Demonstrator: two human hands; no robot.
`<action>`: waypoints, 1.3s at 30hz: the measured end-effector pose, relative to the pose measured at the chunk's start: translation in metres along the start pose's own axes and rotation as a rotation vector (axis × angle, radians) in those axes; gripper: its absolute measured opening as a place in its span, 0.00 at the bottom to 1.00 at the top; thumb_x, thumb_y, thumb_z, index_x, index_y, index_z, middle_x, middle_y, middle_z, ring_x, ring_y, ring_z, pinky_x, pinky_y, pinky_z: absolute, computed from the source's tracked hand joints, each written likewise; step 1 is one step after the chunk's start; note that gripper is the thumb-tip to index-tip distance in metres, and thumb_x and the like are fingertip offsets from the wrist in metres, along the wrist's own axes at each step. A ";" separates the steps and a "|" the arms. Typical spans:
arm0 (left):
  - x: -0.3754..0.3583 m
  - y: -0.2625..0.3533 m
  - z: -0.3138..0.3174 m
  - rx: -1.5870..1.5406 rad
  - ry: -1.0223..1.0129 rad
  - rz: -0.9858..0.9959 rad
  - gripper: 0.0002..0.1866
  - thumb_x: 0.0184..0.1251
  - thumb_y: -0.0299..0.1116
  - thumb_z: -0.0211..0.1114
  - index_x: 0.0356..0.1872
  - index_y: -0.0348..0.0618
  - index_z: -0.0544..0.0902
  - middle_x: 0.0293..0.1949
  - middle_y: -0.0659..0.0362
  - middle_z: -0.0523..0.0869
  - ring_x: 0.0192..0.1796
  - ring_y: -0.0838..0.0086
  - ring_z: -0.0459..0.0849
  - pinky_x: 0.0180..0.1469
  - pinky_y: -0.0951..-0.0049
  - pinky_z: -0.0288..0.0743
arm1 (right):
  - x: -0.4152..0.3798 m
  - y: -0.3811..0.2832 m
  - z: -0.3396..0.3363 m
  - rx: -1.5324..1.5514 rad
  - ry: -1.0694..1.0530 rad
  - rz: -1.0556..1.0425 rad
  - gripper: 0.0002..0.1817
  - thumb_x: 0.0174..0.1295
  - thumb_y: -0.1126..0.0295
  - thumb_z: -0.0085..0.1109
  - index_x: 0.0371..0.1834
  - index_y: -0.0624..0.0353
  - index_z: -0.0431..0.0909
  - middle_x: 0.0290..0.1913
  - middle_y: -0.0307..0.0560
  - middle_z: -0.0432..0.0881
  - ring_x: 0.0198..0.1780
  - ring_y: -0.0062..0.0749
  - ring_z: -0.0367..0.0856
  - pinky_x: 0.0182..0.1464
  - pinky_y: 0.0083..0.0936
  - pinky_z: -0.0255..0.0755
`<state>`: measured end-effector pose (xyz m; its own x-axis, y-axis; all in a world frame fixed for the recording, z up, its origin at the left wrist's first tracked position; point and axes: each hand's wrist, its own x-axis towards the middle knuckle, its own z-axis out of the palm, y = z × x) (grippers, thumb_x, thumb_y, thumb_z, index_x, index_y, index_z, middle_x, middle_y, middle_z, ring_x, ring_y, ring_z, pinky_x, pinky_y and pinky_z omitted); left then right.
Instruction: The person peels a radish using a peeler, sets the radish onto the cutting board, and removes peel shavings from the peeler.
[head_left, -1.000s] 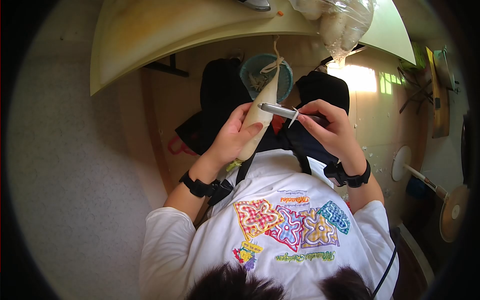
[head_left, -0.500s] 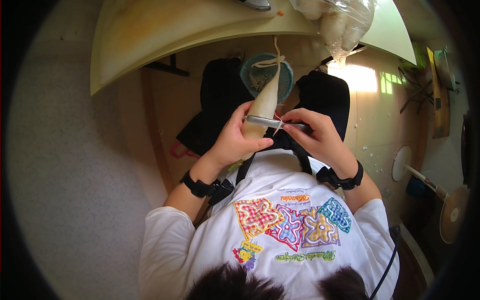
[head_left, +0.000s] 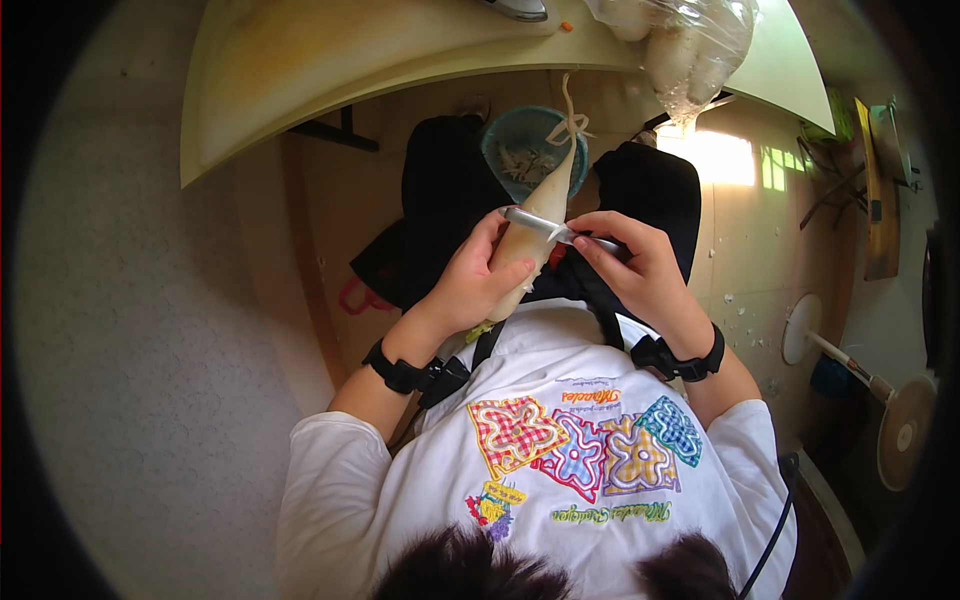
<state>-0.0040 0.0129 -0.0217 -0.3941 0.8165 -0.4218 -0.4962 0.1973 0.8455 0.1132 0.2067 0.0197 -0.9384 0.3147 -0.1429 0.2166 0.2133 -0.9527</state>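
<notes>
A long white radish (head_left: 533, 240) slants upward in front of my body, its thin root tail pointing toward the table. My left hand (head_left: 478, 278) is wrapped around its thick lower part, thumb on top. Closed around the handle of a silver metal peeler (head_left: 530, 219) is my right hand (head_left: 630, 255). The peeler lies across the radish, with a scrap of peel at its blade. Beneath the radish's tip sits a blue-green basin (head_left: 530, 118) holding pale peelings (head_left: 525, 162).
A pale table (head_left: 330, 75) spans the top, bearing a clear plastic bag (head_left: 697, 60) of white radishes, a metal object (head_left: 520, 9) and a small orange scrap (head_left: 566, 27). White bits dot the floor at right, near a standing fan (head_left: 905, 435).
The radish has tilted further right, and its hanging peel strip has swung right with the tail. The peeler has moved slightly up along it. More of the basin's contents shows.
</notes>
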 end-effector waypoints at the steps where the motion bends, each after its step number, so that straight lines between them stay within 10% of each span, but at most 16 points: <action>1: 0.000 -0.002 0.000 0.021 0.002 0.022 0.31 0.71 0.26 0.60 0.73 0.40 0.60 0.57 0.56 0.74 0.54 0.74 0.78 0.59 0.70 0.75 | 0.000 -0.002 -0.001 -0.031 -0.007 0.002 0.09 0.64 0.76 0.65 0.47 0.63 0.83 0.38 0.48 0.87 0.35 0.25 0.84 0.37 0.21 0.76; 39: 0.000 0.001 -0.003 0.119 -0.011 0.083 0.32 0.68 0.28 0.62 0.71 0.38 0.60 0.59 0.53 0.74 0.57 0.74 0.77 0.59 0.71 0.75 | 0.006 0.018 -0.010 0.003 0.162 0.025 0.07 0.66 0.75 0.65 0.43 0.68 0.85 0.36 0.41 0.87 0.38 0.17 0.81 0.42 0.15 0.74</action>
<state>-0.0063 0.0118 -0.0222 -0.4212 0.8384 -0.3461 -0.3670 0.1914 0.9103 0.1145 0.2211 0.0047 -0.8770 0.4649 -0.1212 0.2381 0.2014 -0.9501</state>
